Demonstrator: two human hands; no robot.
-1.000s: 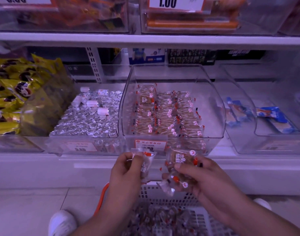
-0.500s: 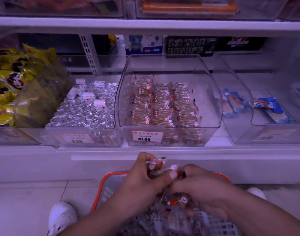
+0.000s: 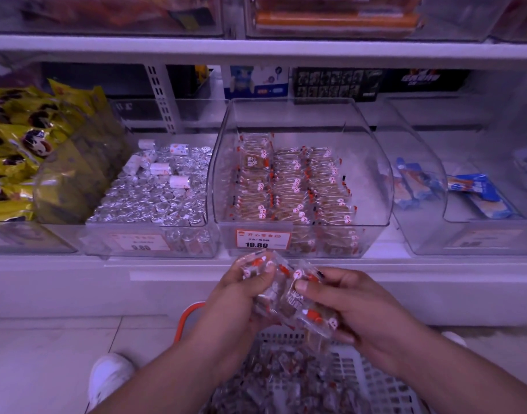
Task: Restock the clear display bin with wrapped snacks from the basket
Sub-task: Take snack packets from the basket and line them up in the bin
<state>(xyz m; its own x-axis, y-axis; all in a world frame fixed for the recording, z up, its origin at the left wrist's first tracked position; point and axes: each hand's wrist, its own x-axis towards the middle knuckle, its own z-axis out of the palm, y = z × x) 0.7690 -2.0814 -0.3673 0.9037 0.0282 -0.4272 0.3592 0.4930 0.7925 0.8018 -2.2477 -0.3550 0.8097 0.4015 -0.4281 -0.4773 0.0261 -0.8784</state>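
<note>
Just below the clear plastic display bin with the orange 10.80 price tag (image 3: 301, 162), the left hand (image 3: 235, 297) pinches a few clear-wrapped brown snacks with red-and-white marks (image 3: 256, 268), and the right hand (image 3: 354, 303) clasps a larger bunch, both grips closed on packets above the white lattice basket with the orange rim (image 3: 375, 380). The gathering step looks finished; next, the bunch must be lifted over the bin's low front wall and laid on the rows. Compared with half a second ago, the hands have risen from the basket and parted slightly.
</note>
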